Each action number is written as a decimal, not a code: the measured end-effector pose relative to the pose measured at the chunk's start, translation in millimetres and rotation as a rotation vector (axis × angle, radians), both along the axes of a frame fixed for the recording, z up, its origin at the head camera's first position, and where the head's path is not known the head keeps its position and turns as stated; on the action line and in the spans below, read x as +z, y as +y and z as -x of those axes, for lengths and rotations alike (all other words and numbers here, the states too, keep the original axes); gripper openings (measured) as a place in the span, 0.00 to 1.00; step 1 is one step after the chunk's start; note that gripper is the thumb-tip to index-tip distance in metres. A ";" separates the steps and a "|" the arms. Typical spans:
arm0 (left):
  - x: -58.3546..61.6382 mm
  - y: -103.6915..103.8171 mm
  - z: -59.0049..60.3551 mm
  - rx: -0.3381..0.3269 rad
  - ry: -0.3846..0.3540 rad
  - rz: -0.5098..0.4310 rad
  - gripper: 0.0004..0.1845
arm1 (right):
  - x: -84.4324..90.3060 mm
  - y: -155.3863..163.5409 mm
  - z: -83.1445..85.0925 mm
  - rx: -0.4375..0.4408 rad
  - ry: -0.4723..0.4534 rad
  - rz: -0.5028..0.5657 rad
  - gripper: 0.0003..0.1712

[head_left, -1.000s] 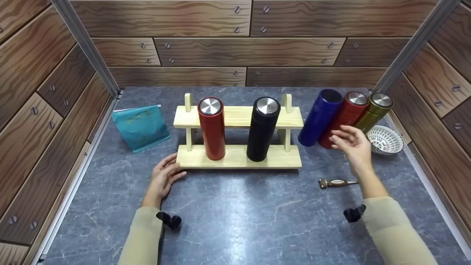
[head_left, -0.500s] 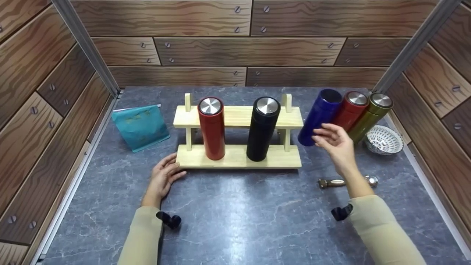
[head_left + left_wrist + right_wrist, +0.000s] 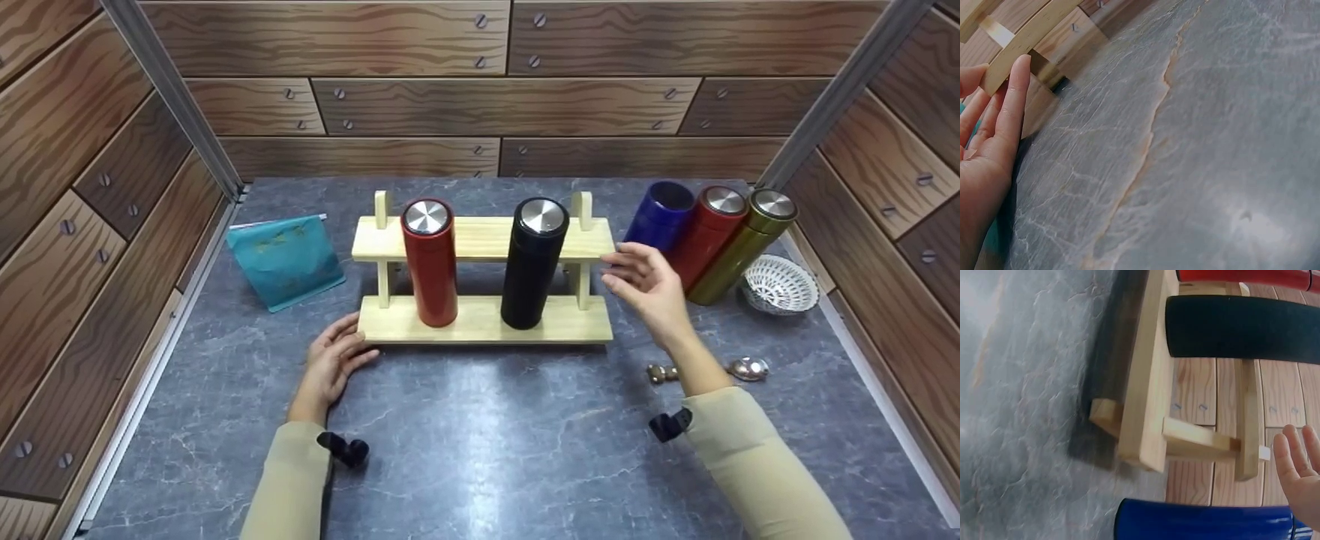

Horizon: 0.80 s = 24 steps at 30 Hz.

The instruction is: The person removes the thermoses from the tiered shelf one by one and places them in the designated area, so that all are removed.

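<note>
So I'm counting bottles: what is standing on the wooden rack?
Two bottles stand upright on the wooden rack's bottom board: a red bottle and a black bottle, both with silver lids. Their bodies hide the space directly behind them.

Right hand (image 3: 651, 289) shifted leftward from in front of the red bottle (image 3: 703, 234) at the right, past the blue bottle (image 3: 658, 217), to a spot just beside the right end of the wooden rack (image 3: 592, 238); fingers spread and relaxed, holding nothing. Small metal-tipped tool (image 3: 739, 368) on the table, previously partly hidden by the forearm, now crossed at its handle instead.
</note>
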<state>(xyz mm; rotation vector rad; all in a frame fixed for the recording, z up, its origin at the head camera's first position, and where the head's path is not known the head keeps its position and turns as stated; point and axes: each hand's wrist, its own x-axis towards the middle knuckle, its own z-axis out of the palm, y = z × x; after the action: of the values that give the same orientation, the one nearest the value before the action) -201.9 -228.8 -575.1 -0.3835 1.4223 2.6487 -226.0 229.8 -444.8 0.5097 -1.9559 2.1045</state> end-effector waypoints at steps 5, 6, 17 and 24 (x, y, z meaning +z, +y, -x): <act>0.5 -0.2 0.1 0.002 -0.007 0.009 0.26 | 5.6 -13.3 -0.2 0.070 -0.005 -0.038 0.32; 0.7 -0.2 0.0 0.003 -0.011 0.011 0.26 | 6.7 -16.0 -0.2 0.081 -0.005 -0.045 0.33; 0.2 -0.8 0.2 0.007 -0.014 0.024 0.26 | 16.2 -45.7 5.7 0.100 0.011 -0.042 0.39; 0.0 -1.0 0.5 0.001 -0.016 0.014 0.27 | 22.2 -62.9 10.8 0.066 0.022 -0.042 0.40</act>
<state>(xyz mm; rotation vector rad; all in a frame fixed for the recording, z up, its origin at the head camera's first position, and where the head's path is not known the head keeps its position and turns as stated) -202.4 -229.8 -575.1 -0.4059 1.4368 2.6316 -236.8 166.8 -422.6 0.6105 -2.0010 2.0913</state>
